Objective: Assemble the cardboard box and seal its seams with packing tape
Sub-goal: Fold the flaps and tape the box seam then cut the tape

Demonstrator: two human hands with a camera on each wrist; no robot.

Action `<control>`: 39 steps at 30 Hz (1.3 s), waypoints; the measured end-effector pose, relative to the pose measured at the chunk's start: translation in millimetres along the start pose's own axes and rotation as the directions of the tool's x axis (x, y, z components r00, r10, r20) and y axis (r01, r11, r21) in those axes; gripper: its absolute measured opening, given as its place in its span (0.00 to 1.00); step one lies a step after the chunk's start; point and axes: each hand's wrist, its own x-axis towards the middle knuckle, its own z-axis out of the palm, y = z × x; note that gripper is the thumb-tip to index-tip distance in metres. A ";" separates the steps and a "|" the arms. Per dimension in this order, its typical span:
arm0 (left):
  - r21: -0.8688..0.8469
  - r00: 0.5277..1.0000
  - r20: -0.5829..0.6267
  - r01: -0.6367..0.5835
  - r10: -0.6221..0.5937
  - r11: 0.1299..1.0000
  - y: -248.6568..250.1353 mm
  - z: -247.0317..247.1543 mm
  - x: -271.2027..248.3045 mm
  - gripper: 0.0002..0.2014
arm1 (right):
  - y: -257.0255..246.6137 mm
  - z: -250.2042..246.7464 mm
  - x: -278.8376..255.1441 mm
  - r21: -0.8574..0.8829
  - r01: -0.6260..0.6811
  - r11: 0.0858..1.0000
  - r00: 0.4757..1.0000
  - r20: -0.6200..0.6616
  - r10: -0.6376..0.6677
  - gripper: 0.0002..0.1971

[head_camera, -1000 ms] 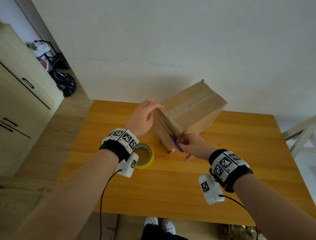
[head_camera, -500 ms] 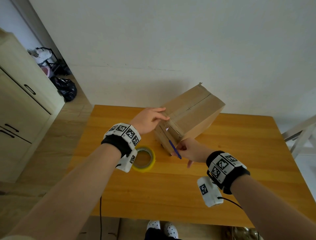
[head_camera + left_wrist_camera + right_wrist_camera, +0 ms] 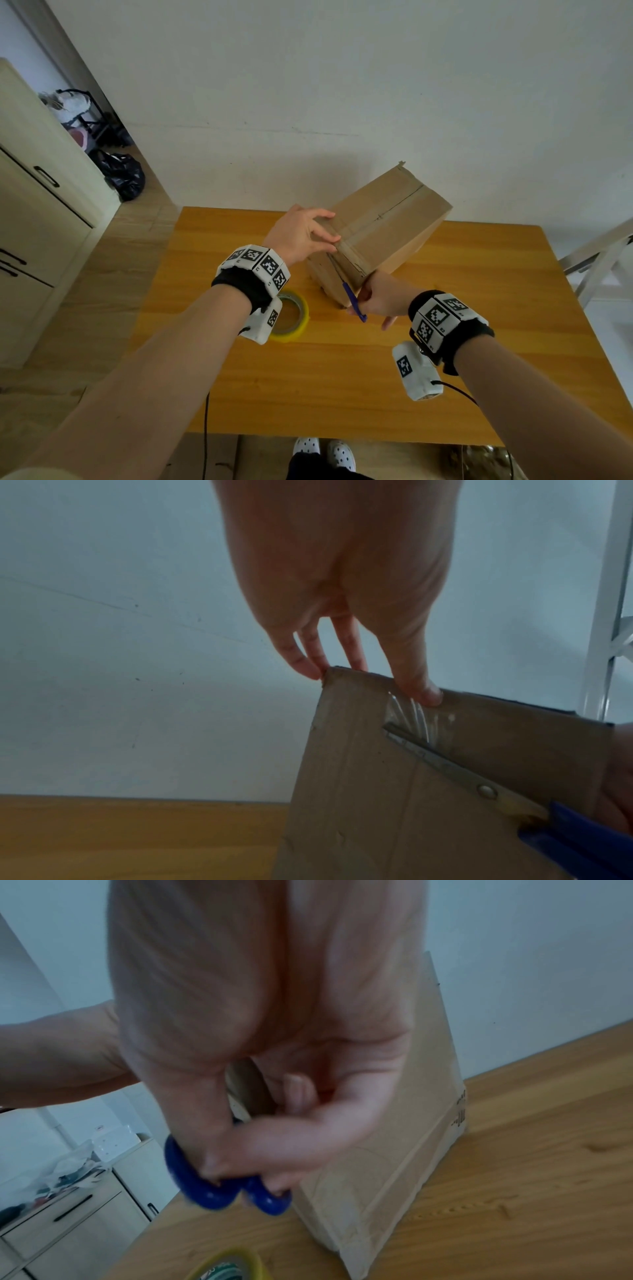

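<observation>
The head view is evenly lit by soft, diffuse daylight; the wall (image 3: 342,68) renders grey-white with vignetting toward the corners. A soft shadow falls on the wall behind the cardboard box (image 3: 383,233). Wide-angle distortion bends the cabinet (image 3: 41,212) and stretches the forearms at the lower edge. Both wrist views are dimmer, with a blue-grey cast. In the left wrist view, glare streaks show on the clear tape (image 3: 411,718). In the right wrist view, the right hand (image 3: 274,1083) and the scissors (image 3: 219,1185) are motion-blurred, and the background is soft.
</observation>
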 end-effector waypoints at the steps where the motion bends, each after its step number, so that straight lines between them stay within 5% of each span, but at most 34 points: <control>1: 0.002 1.000 -0.009 0.004 -0.004 1.000 -0.1 0.4 0.4 0.12 | 0.0 -0.9 0.9 -0.004 -0.007 1.000 1.000 0.004 0.007 0.15; 9: -0.002 0.999 -0.046 0.019 -0.019 1.000 -2.1 3.3 -0.6 0.12 | 0.3 -3.7 6.8 -0.153 -0.036 0.988 0.998 -0.053 0.028 0.21; 17: 0.021 0.999 -0.014 0.041 -0.041 0.999 0.5 -0.2 0.3 0.13 | -0.3 -2.8 8.9 -0.084 -0.010 0.996 1.000 -0.002 0.010 0.18; 23: 0.040 0.999 -0.031 0.038 -0.037 0.998 1.4 0.7 -0.1 0.13 | 9.9 10.7 12.3 -0.240 -0.135 0.961 0.980 0.109 0.165 0.20; 31: 0.095 0.998 -0.055 0.002 0.004 0.996 -3.1 4.1 -5.9 0.22 | 46.6 36.2 45.7 -0.439 -0.133 0.888 0.984 -0.165 0.065 0.11; 39: 0.186 0.998 -0.013 -0.057 0.060 0.981 -5.1 3.2 -1.0 0.24 | 76.2 57.8 62.1 -0.441 -0.149 0.885 0.976 -0.210 0.059 0.10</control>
